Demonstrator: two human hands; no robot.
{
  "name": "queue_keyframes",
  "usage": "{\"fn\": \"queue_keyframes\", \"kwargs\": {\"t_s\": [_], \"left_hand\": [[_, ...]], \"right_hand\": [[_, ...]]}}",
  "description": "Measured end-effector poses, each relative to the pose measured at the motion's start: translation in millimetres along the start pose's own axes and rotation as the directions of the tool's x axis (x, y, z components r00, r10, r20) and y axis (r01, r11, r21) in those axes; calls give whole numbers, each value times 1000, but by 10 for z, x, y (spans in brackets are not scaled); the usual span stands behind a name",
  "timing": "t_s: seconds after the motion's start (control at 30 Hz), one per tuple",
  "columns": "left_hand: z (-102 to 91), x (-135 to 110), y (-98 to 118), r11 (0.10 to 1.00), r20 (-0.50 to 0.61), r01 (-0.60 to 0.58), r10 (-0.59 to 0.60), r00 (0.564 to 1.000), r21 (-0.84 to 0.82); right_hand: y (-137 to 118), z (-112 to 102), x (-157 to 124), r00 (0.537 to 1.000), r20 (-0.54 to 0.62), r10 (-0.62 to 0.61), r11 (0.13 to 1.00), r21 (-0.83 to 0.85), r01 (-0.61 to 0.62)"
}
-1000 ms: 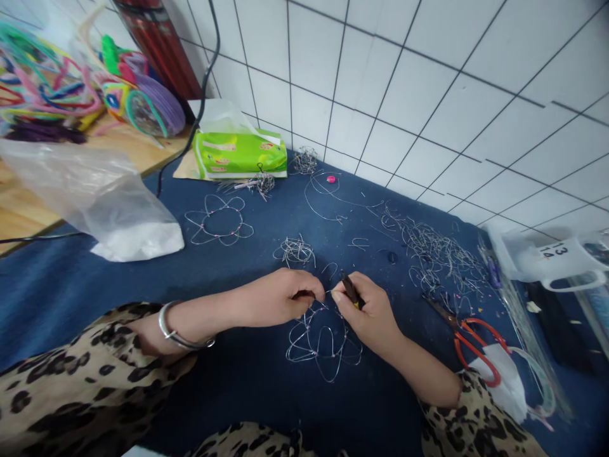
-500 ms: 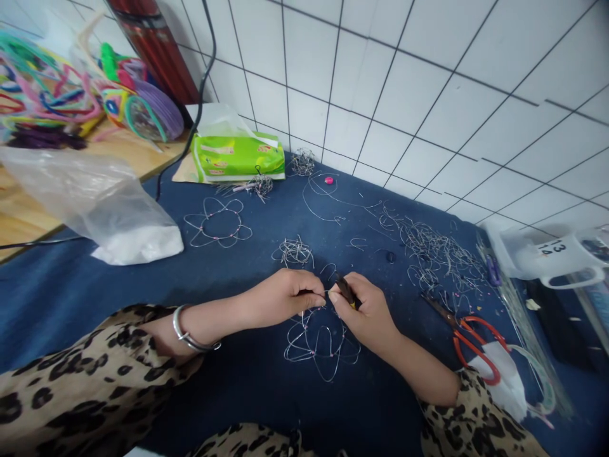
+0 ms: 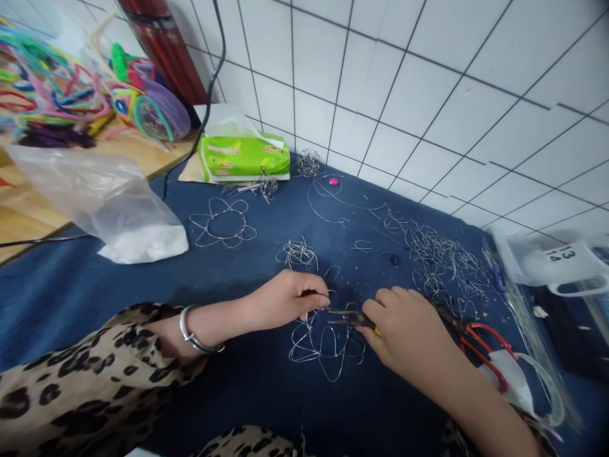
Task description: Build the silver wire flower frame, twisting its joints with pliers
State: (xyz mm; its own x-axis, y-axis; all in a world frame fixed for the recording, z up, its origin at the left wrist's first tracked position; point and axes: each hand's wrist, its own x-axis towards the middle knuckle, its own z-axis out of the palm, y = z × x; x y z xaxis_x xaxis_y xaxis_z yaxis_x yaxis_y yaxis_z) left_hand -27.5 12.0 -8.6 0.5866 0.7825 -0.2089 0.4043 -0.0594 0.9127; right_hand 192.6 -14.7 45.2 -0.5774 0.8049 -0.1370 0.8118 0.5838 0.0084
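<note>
Between my hands lies a looped wire flower (image 3: 328, 355) with small pink beads on its ring. My left hand (image 3: 290, 298) is closed in a pinch on the upper edge of this wire flower. In my right hand (image 3: 399, 324) is a pair of pliers (image 3: 349, 317), their dark jaws slightly apart and pointing left over the flower's upper right. The fingers wrap around the handles, which are mostly hidden. A second wire flower (image 3: 223, 222) rests on the blue cloth to the left.
Tangled wire (image 3: 299, 252) sits just beyond my left hand, and a larger wire heap (image 3: 438, 247) spreads to the right. Orange-handled scissors (image 3: 490, 346) lie beside my right forearm. A plastic bag (image 3: 143, 244), a green tissue pack (image 3: 245, 158) and a white container (image 3: 552, 260) stand around.
My right hand has drawn away to the right from my left fingertips, and the pliers now point left with their jaws exposed. My left hand keeps its pinch. The view has shifted slightly.
</note>
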Motion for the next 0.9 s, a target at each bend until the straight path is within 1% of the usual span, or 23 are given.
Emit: {"fn": "queue_keyframes", "kwargs": {"t_s": [0.07,0.2,0.43,0.63,0.9], "left_hand": [[4,-2,8,999,-6,8,-8,1000,-32],[19,1,3,999,-16,17,-18,1000,-48],[43,2,-25,998,-20,3,-4,1000,-55],[65,2,-51,996,-33,-10,7,999,-89],[70,9,-49,997,-22,-3,1,1000,-79]], "right_hand": [[-12,1,-19,1000,24,9,1000,-30,-8],[-43,41,-15,999,34,27,999,-29,-26],[-67,74,4,991,46,123,992,-46,-121],[-54,111,-1,993,43,111,994,-22,-110],[-63,136,29,993,49,104,994,-20,-104]]}}
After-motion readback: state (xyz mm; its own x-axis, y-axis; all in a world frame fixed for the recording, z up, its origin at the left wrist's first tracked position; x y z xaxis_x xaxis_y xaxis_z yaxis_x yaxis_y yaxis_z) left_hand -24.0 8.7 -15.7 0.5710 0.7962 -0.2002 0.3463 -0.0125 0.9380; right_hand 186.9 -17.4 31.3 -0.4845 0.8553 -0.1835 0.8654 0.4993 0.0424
